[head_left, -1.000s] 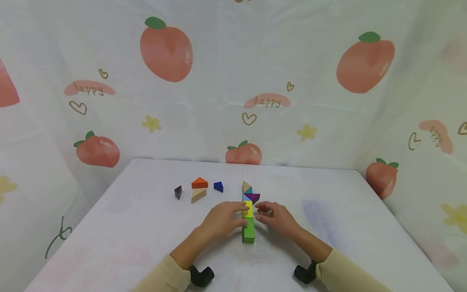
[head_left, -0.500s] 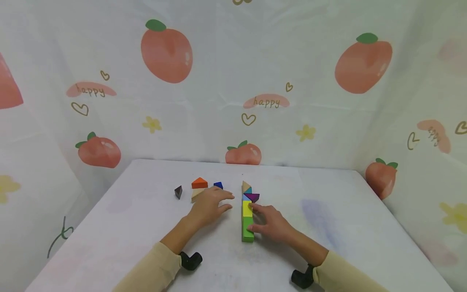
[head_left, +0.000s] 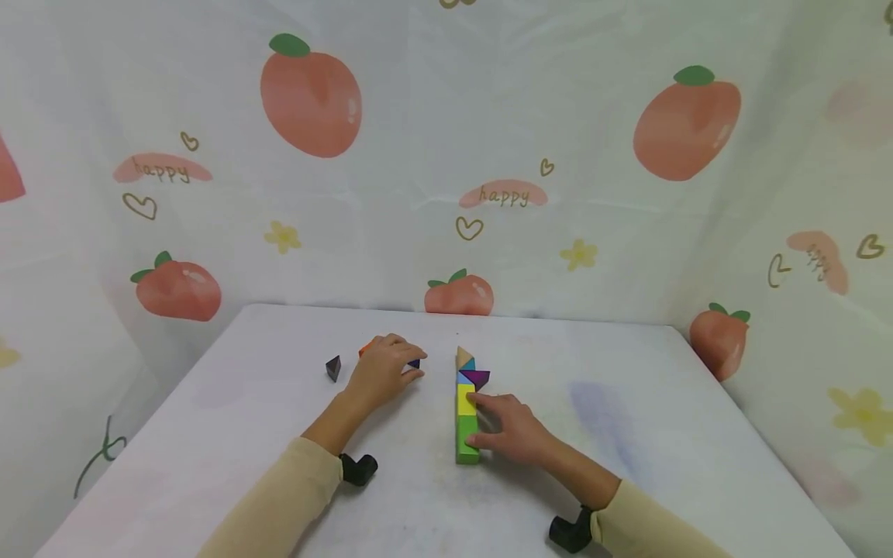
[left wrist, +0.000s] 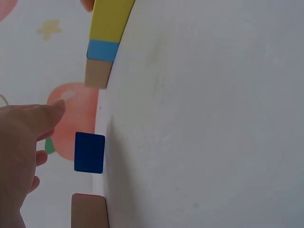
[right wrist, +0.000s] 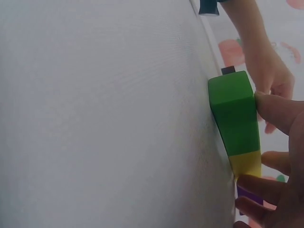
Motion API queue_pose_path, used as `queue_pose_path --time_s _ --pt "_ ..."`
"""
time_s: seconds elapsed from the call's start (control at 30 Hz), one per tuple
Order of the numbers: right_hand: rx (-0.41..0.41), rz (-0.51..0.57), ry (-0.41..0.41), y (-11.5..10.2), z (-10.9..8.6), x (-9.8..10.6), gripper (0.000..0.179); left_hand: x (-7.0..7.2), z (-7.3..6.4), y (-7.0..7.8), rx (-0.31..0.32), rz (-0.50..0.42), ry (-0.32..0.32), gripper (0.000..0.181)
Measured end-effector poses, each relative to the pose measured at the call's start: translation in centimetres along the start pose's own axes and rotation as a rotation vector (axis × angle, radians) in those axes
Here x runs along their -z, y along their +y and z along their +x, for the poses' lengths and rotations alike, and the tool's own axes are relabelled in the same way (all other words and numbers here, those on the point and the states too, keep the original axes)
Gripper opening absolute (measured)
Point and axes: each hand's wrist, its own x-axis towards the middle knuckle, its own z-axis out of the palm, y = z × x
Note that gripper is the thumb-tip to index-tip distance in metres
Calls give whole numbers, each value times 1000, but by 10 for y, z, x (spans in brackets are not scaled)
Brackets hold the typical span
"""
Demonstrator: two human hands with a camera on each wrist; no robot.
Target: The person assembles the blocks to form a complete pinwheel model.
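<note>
My left hand [head_left: 382,372] hovers over the loose blocks at the back left, fingers spread and holding nothing. A dark blue block [left wrist: 89,153] shows just beside its thumb in the left wrist view. Most of an orange triangular block [head_left: 364,349] is hidden behind this hand. On the right, my right hand [head_left: 519,430] lies alongside a row of blocks. Its thumb touches the green block [right wrist: 233,111] while a forefinger reaches the yellow block [head_left: 465,401]. Beyond the yellow one sit a purple triangular block [head_left: 477,378], a light blue block [left wrist: 103,50] and a plain wooden block [left wrist: 99,73].
A dark triangular block [head_left: 333,368] lies left of the left hand. Another wooden block [left wrist: 89,211] stands near the blue one. The white table [head_left: 614,496] ends at a fruit-printed cloth [head_left: 391,232] behind.
My left hand has left the row and moved left and back to the loose blocks. The right hand has come in against the green and yellow blocks.
</note>
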Motion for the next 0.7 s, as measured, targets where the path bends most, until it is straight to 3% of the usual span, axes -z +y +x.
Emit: queue_pose_path --time_s 0.4,0.7 --pt "-22 -7 -1 -3 0 -1 71 -6 4 -16 68 77 -40 30" --pt "-25 -3 -5 -3 1 0 69 -9 11 -19 166 104 -175 39"
